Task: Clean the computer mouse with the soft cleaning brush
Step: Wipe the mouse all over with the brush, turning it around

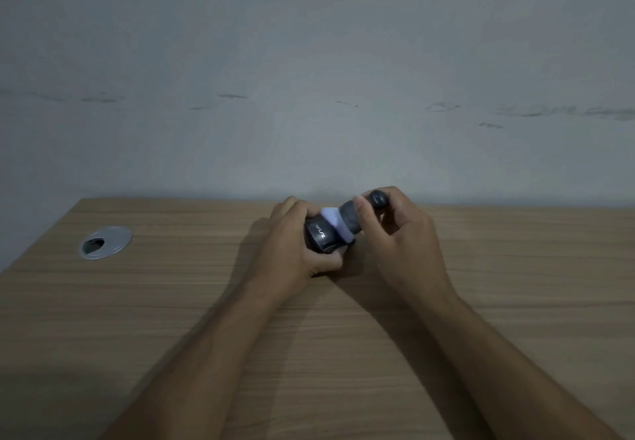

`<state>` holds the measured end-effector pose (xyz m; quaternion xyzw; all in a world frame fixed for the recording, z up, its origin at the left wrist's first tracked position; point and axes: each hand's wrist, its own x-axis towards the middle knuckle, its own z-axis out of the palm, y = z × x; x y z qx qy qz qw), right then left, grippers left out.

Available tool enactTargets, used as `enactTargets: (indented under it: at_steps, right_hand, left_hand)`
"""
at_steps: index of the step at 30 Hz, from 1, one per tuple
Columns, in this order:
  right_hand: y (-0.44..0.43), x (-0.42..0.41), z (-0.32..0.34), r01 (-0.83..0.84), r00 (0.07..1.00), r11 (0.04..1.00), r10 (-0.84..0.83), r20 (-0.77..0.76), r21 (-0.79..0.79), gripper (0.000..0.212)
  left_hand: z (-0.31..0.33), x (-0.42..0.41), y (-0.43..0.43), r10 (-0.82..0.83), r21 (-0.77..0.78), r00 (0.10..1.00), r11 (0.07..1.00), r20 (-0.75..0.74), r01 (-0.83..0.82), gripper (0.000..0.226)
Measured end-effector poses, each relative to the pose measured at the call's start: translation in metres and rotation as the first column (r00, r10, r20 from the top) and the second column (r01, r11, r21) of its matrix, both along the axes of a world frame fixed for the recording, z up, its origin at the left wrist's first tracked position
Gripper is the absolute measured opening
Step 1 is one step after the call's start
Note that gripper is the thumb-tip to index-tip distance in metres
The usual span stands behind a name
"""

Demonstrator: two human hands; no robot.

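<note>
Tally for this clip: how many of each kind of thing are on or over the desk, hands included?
Hands: 2, left hand and right hand
Computer mouse: 1, held in the left hand
Cleaning brush: 1, held in the right hand
Desk cable grommet: 1
Total: 5

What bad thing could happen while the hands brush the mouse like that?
The left hand holds the mouse up off the desk by its edges, so a hard push from the brush in the right hand might knock it loose and drop it. The dim light may also hide leftover dust.
</note>
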<state>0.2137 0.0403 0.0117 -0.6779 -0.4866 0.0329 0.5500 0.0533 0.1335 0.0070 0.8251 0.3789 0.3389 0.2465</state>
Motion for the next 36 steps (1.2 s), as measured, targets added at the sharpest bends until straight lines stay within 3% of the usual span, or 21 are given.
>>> enactTargets:
  at_steps: [4,7,10,12,14,22,26,28,32,36]
  right_hand:
    - [0.001,0.023,-0.009,0.102,0.995,0.985,-0.101,0.014,-0.137,0.019]
    - [-0.002,0.018,-0.001,0.128,0.991,0.992,-0.129,-0.042,-0.025,0.02]
    - [-0.006,-0.004,0.016,-0.022,0.998,0.993,0.029,-0.057,0.116,0.013]
    - [-0.006,-0.015,0.016,-0.12,0.993,0.987,0.117,0.035,0.109,0.011]
    - [-0.003,-0.016,0.01,-0.111,0.994,0.99,0.109,0.027,0.092,0.011]
    - [0.006,0.023,-0.015,0.079,0.996,0.996,-0.081,-0.048,-0.045,0.015]
    - [0.001,0.013,-0.002,0.125,0.989,0.987,-0.115,-0.096,0.101,0.021]
    - [-0.003,0.0,0.006,0.042,0.996,0.985,-0.028,-0.079,0.17,0.021]
    - [-0.006,-0.014,0.003,-0.158,0.987,0.98,0.154,0.042,0.118,0.017]
    - [-0.003,0.0,-0.003,-0.08,0.997,0.992,0.078,0.019,0.102,0.015]
  left_hand:
    - [0.002,-0.003,-0.007,-0.077,0.035,0.997,0.996,0.018,0.076,0.051]
    - [0.006,-0.002,-0.007,-0.078,0.04,0.997,0.996,0.025,0.077,0.051]
    - [0.006,-0.001,-0.005,-0.045,0.017,0.999,0.999,-0.024,0.045,0.048]
    - [0.005,0.0,-0.002,-0.051,0.011,0.998,0.999,-0.037,0.052,0.036]
    - [0.005,0.0,-0.003,-0.059,0.035,0.998,0.998,-0.037,0.061,0.03]
    - [-0.002,0.0,-0.002,-0.124,0.144,0.99,0.983,0.068,0.113,0.057]
    - [0.001,0.001,-0.004,-0.048,0.083,0.992,0.996,0.117,0.039,0.055]
    - [-0.001,0.002,-0.001,-0.015,0.024,0.993,1.0,0.119,0.012,0.051]
    - [-0.006,0.002,0.006,0.026,-0.16,0.987,0.987,0.16,0.0,0.046]
    - [-0.011,-0.001,0.012,0.057,-0.233,0.96,0.972,0.273,0.009,0.05]
